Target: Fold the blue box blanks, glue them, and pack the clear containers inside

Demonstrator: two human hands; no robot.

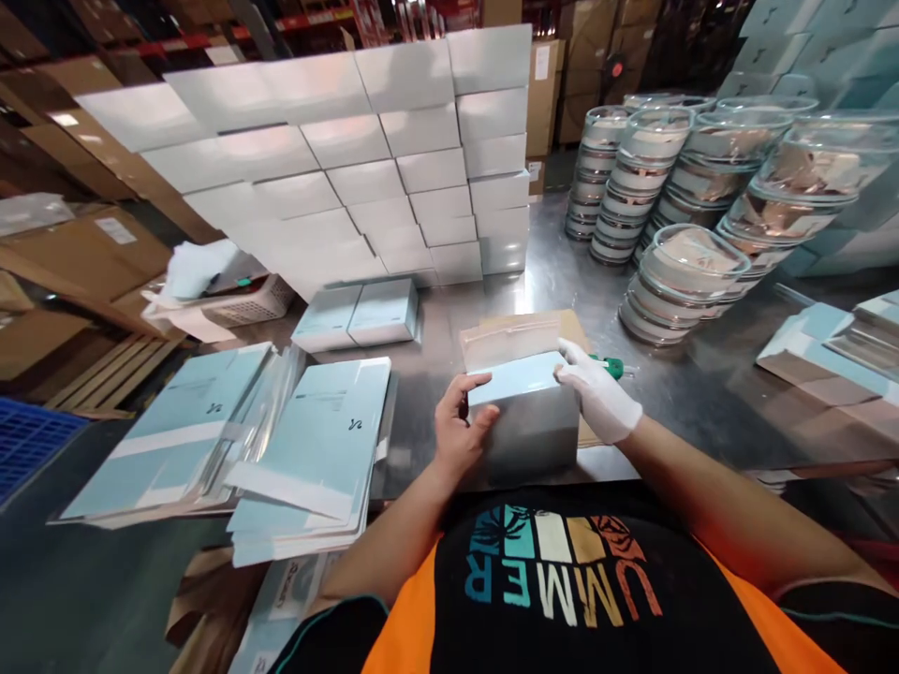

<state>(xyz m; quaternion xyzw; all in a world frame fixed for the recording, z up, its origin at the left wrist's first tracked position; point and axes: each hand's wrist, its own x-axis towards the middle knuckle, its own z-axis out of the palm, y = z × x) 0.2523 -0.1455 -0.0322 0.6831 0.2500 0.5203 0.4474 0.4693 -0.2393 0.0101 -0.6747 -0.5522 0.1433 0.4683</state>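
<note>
A light cardboard box (532, 435) with a pale blue top panel stands near the front edge of the metal table, close to my body. A flap at its far side is raised. My left hand (464, 421), bare, grips the box's left side, thumb on the near face and fingers at the top edge. My right hand (600, 391), in a white glove, holds the upper right corner with its thumb over the edge. Brown cardboard (577, 328) lies beneath and behind the box. A green-handled thing (608, 366) sits just beyond my right hand, partly hidden by it.
White boxes (421, 131) form a wall across the back, with two pale boxes (383, 312) before it. Flat blue cartons (330, 421) are piled at the left. Stacked clear round containers (685, 271) rise at the right, near more flat cartons (815, 351).
</note>
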